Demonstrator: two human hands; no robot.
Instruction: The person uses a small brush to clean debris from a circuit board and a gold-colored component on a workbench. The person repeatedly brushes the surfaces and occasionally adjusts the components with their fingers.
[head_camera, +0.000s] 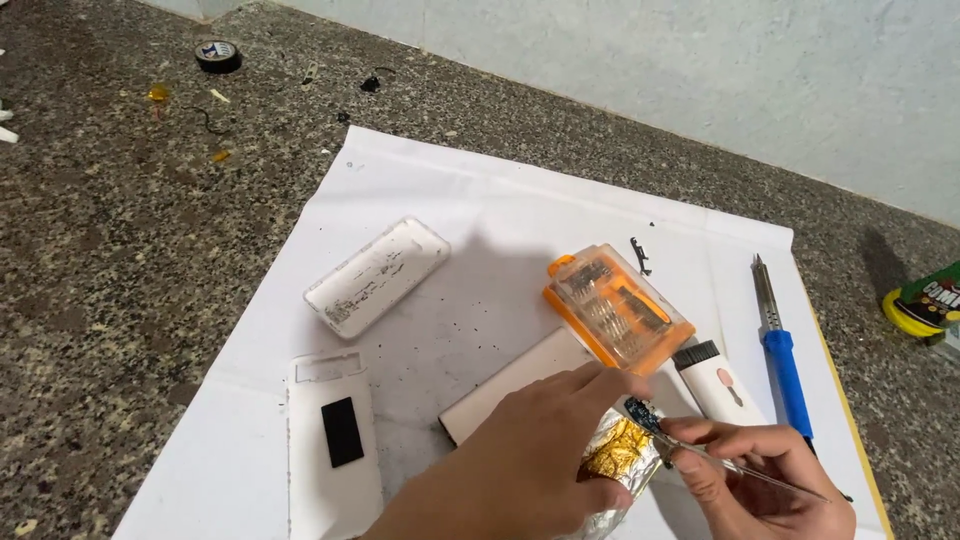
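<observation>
in the head view, the left hand (530, 450) comes in from the bottom edge and lies over a bundle wrapped in silver foil (625, 465), with yellow tape showing on it. its fingers are curled close around the bundle and pinch a small blue circuit board (640, 412) at the top of it. the right hand (760, 480) is just beside, at the bottom right, and grips a thin clear-handled tool (745, 467) between thumb and fingers; the tip of the tool points to the small board.

all this rests on a white paper sheet (480, 200) that covers part of a speckled stone counter (120, 250). behind the left hand a flat beige panel (510, 390) is partly hidden by the fingers. an orange case of screwdriver bits (615, 305) lies just above the hands, and a small white brush with black bristles (712, 378) touches its lower corner. a blue soldering iron (780, 350) lies to the right, near the edge of the paper. to the left there are a clear plastic shell (378, 275) and a white cover with a black patch (335, 440). far away on the counter stands a black tape roll (217, 55).
</observation>
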